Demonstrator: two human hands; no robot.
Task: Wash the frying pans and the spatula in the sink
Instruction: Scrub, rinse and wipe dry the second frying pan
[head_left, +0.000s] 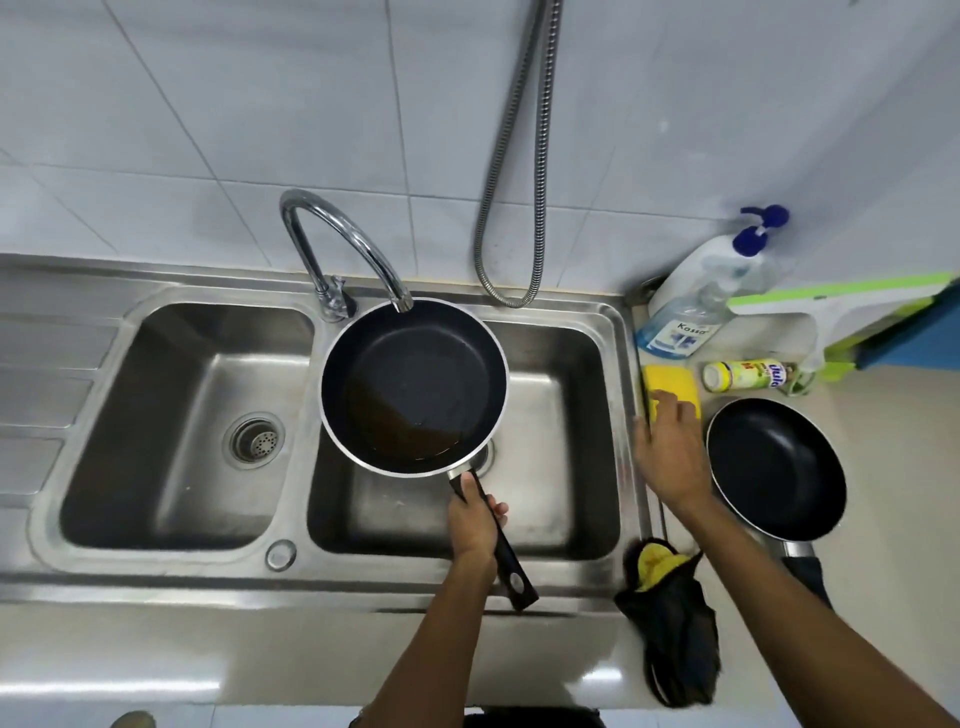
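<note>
A black frying pan (413, 387) with brown residue on its floor hangs over the right sink basin (571, 415), just under the faucet spout (363, 249). My left hand (475, 519) grips its black handle. My right hand (670, 447) reaches onto the counter and its fingers rest on a yellow sponge (672, 387) beside the sink's right rim. A second black frying pan (776, 467) lies on the counter right of that hand, handle toward me. No spatula is in view.
The left basin (171, 415) has a drain strainer. A pump soap bottle (696, 301), a small yellow bottle (748, 375) and a green-and-white squeegee (831, 306) stand at the back right. A black-and-yellow cloth (670, 613) lies on the front counter. A metal hose (514, 208) hangs on the tiled wall.
</note>
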